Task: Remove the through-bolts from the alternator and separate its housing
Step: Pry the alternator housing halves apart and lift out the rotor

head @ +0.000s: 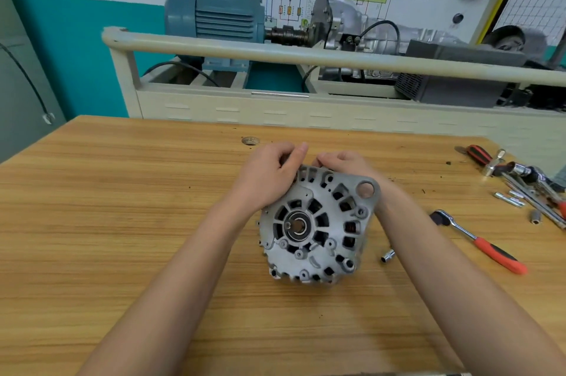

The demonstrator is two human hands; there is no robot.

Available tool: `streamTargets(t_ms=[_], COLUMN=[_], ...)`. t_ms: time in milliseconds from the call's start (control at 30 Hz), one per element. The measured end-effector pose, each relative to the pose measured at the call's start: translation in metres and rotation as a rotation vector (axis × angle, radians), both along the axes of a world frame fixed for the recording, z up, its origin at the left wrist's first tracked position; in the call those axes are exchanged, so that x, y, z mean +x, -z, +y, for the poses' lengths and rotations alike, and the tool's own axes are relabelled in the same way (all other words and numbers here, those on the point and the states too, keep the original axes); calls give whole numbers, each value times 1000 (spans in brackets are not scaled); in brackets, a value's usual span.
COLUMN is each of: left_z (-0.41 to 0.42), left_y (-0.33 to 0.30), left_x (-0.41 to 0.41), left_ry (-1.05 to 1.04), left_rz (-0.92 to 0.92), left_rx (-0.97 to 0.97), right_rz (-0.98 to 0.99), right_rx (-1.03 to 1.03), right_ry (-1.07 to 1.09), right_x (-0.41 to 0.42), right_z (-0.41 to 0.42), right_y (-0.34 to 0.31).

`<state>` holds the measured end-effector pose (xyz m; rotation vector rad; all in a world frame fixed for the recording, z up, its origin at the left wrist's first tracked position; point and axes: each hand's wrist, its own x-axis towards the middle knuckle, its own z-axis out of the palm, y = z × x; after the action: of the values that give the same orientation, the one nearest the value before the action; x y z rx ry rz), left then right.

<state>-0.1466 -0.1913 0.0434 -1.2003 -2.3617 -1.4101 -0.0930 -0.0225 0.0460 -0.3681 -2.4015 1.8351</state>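
Seen from my head camera, the alternator (315, 227) lies on the wooden counter (122, 207), near its middle, with the ribbed grey end-frame and central bearing bore turned up toward me. My left hand (269, 179) curls over the far-left rim of the casing, fingers bent round the edge. My right hand (346, 162) reaches behind the far edge, just beside the mounting ear with its big round hole; its fingers are bent over the rim, though the fingertips are hidden behind the casting. Both hands grip the housing; neither holds a tool.

I judge this a dense, heavy piece: cast metal, rigid, with copper windings showing through the vent slots. It will not flex, and a drop would chip the thin fins or the counter. The outer rim and the mounting ear look the safest holds; the vent ribs have hard edges, and fingers should stay clear of the windings inside. The seam between the two halves is not visible from here, so I cannot tell whether they have begun to part, nor whether any through-bolts remain in place.

To the right, well apart from the alternator, lies a ratchet (477, 240) with an orange-red handle. A small socket (387, 256) sits just beside the casing's right flank. More loose tools (526, 182) crowd the counter's far-right edge.
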Motion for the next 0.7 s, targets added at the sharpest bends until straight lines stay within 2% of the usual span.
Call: streamTargets(t_ms=[167, 267, 333, 400, 467, 600, 633, 700], left_z=[14, 20, 23, 23, 22, 10, 6, -3], left_y=[-6, -4, -4, -3, -3, 2, 3, 6], left_x=[9, 11, 8, 4, 3, 2, 1, -1], left_ry=[-101, -93, -33, 13, 36, 77, 95, 131], left_rz=[200, 55, -96, -172, -192, -224, -231, -239], left_rx=[-135, 18, 124, 168, 214, 307, 331, 384], right_rz=[-25, -36, -44, -31, 13, 181, 205, 200], right_rx=[-11, -13, -59, -130, -248, -658, -687, -575], right_ry=[54, 127, 171, 173, 115, -20, -26, -12], right_x=[6, 11, 14, 17, 21, 27, 26, 21], right_z=[-5, -7, -7, -5, -4, -18, -23, -34], right_y=[-3, -3, -2, 0, 2, 16, 18, 15])
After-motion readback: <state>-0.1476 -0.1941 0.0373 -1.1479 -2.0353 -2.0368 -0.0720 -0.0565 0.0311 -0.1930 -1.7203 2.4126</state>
